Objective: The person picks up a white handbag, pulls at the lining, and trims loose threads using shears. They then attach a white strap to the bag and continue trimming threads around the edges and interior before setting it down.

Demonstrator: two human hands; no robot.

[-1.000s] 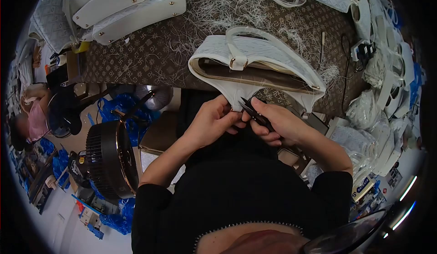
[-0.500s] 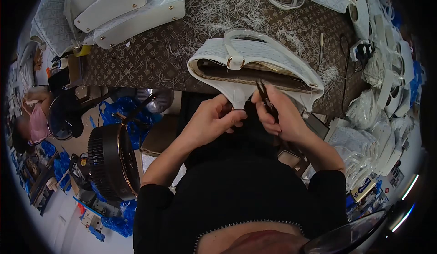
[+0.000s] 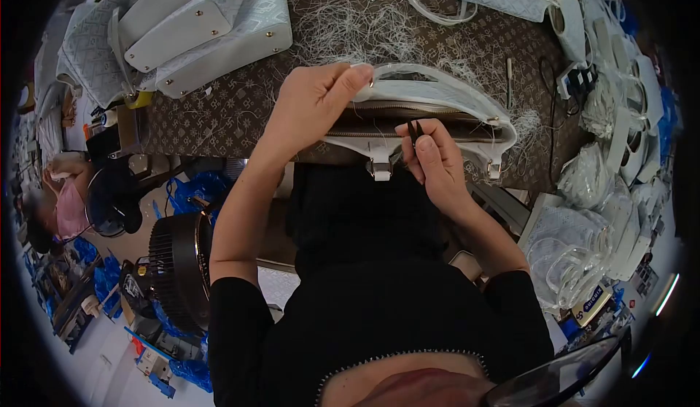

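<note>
A white patterned handbag (image 3: pixel 459 104) lies with its zipped mouth open toward me at the table's near edge. My left hand (image 3: pixel 310 108) has its thumb and fingers closed on the far handle's base at the bag's left part, hiding that end. In my right hand (image 3: pixel 437 163), small black thread snips (image 3: pixel 414 133) point upward over the bag's near rim. A white strap tab with a metal buckle (image 3: pixel 380 168) hangs from the near side, beside the right hand. Loose thread shows in the bag's opening.
Cut white threads (image 3: pixel 357 28) litter the brown patterned table (image 3: pixel 211 119). Finished-looking white bags (image 3: pixel 226 42) stand at left, and more wrapped bags (image 3: pixel 576 239) crowd the right. A black fan (image 3: pixel 175 272) stands at lower left. A person in pink (image 3: pixel 71 206) is farther left.
My left hand has left the near strap tab and moved up to the far handle base. My right hand still holds the snips, now slightly higher and tipped upright.
</note>
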